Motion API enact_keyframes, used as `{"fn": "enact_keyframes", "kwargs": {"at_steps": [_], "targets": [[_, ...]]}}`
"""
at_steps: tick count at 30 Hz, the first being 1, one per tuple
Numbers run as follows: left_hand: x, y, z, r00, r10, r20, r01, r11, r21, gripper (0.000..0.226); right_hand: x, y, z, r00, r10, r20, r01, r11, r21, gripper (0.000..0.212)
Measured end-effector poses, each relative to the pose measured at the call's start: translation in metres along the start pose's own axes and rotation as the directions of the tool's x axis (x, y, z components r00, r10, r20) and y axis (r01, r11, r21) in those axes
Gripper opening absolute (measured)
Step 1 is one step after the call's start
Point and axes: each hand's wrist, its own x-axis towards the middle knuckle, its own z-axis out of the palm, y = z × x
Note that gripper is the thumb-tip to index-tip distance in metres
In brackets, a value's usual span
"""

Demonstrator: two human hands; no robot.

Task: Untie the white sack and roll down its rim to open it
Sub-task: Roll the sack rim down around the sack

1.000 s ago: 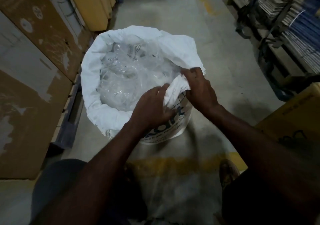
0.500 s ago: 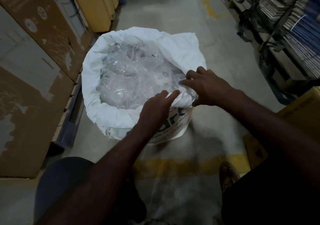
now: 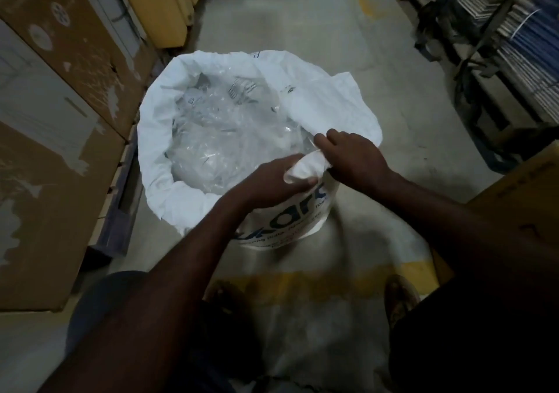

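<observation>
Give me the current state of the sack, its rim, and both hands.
white sack: upright on the floor, mouth open, clear plastic inside.
rim: rolled down on the left and near sides; far-right flap still up.
left hand: grips the near rim.
right hand: grips the same fold.

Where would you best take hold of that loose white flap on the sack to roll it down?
Probably its free edge, from the person's right, outside the white sack. The flap leans inward over the clear plastic, unrolled, next to where the left hand and right hand grip the bunched rim.
</observation>
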Motion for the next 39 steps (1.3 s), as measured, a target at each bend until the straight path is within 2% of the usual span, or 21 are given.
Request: {"fn": "enact_keyframes", "kwargs": {"at_steps": [2, 4, 6, 7, 8, 9, 10, 11, 12, 13, 14, 16, 19, 21, 24, 27, 31, 34, 37, 39], "targets": [[0.004, -0.003, 0.007, 1.000, 0.006, -0.005, -0.006, 1.000, 0.031, 0.053, 0.000, -0.004, 0.005, 0.990, -0.138, -0.039, 0.140, 0.988, 0.068, 0.047], [0.008, -0.008, 0.018, 0.997, -0.020, -0.069, 0.027, 0.994, 0.106, 0.045, 0.003, -0.005, 0.006, 0.975, -0.215, 0.053, 0.205, 0.968, 0.143, 0.046], [0.006, -0.008, 0.030, 0.984, 0.003, -0.175, 0.029, 0.983, 0.182, 0.040, 0.011, 0.000, 0.000, 0.927, -0.176, 0.330, 0.081, 0.956, 0.283, 0.059], [0.005, -0.008, 0.037, 0.974, 0.031, -0.224, 0.022, 0.973, 0.231, 0.040, 0.015, 0.004, -0.007, 0.865, -0.144, 0.482, -0.033, 0.940, 0.340, 0.058], [0.002, -0.005, 0.043, 0.967, 0.055, -0.249, 0.019, 0.959, 0.284, 0.044, 0.019, 0.009, -0.013, 0.807, -0.128, 0.576, -0.145, 0.903, 0.404, 0.049], [0.001, -0.003, 0.049, 0.963, 0.080, -0.257, 0.010, 0.944, 0.330, 0.049, 0.022, 0.014, -0.019, 0.813, -0.110, 0.572, -0.221, 0.851, 0.477, 0.038], [-0.001, 0.000, 0.053, 0.960, 0.106, -0.259, -0.004, 0.931, 0.366, 0.051, 0.026, 0.019, -0.026, 0.872, -0.062, 0.486, -0.241, 0.810, 0.535, 0.033], [-0.002, 0.001, 0.056, 0.956, 0.144, -0.256, -0.034, 0.920, 0.391, 0.051, 0.030, 0.025, -0.029, 0.947, 0.017, 0.322, -0.197, 0.820, 0.537, 0.036], [-0.004, 0.003, 0.058, 0.951, 0.183, -0.248, -0.067, 0.908, 0.414, 0.049, 0.034, 0.028, -0.028, 0.986, 0.087, 0.142, -0.143, 0.879, 0.455, 0.046], [-0.004, 0.004, 0.060, 0.944, 0.228, -0.238, -0.107, 0.894, 0.434, 0.046, 0.039, 0.026, -0.027, 0.990, 0.138, 0.037, -0.142, 0.939, 0.312, 0.057], [-0.005, 0.004, 0.061, 0.934, 0.283, -0.217, -0.158, 0.873, 0.461, 0.044, 0.046, 0.022, -0.024, 0.985, 0.171, 0.006, -0.169, 0.968, 0.184, 0.071], [-0.006, 0.005, 0.064, 0.892, 0.424, -0.157, -0.295, 0.809, 0.508, 0.054, 0.059, 0.013, -0.014, 0.978, 0.158, 0.133, -0.166, 0.985, 0.047, 0.095], [-0.009, 0.006, 0.067, 0.828, 0.553, -0.086, -0.432, 0.729, 0.531, 0.055, 0.065, 0.011, 0.010, 0.944, 0.111, 0.310, -0.139, 0.988, 0.069, 0.107], [-0.011, 0.005, 0.066, 0.817, 0.573, -0.064, -0.458, 0.712, 0.532, 0.052, 0.064, 0.010, 0.019, 0.952, 0.103, 0.288, -0.126, 0.990, 0.064, 0.091], [-0.010, -0.003, 0.061, 0.834, 0.552, -0.028, -0.449, 0.708, 0.545, 0.048, 0.063, 0.014, 0.014, 0.970, 0.120, 0.213, -0.140, 0.987, 0.082, 0.053], [-0.007, -0.011, 0.044, 0.881, 0.472, 0.010, -0.398, 0.731, 0.554, 0.041, 0.052, 0.037, 0.009, 0.951, 0.282, 0.127, -0.278, 0.959, -0.050, 0.043], [-0.008, -0.014, 0.028, 0.905, 0.423, 0.040, -0.376, 0.752, 0.542, 0.053, 0.015, 0.082, 0.004, 0.888, 0.448, 0.108, -0.430, 0.890, -0.153, 0.045], [-0.009, -0.014, 0.018, 0.877, 0.481, 0.005, -0.399, 0.723, 0.564, 0.051, -0.018, 0.097, -0.010, 0.837, 0.527, 0.145, -0.488, 0.840, -0.239, 0.040], [-0.008, -0.012, 0.002, 0.836, 0.547, -0.036, -0.415, 0.675, 0.610, 0.047, -0.048, 0.092, -0.029, 0.736, 0.633, 0.242, -0.567, 0.770, -0.291, 0.026], [-0.008, -0.012, -0.008, 0.822, 0.565, -0.074, -0.402, 0.667, 0.627, 0.046, -0.063, 0.076, -0.050, 0.658, 0.670, 0.343, -0.585, 0.742, -0.328, 0.027]]}}
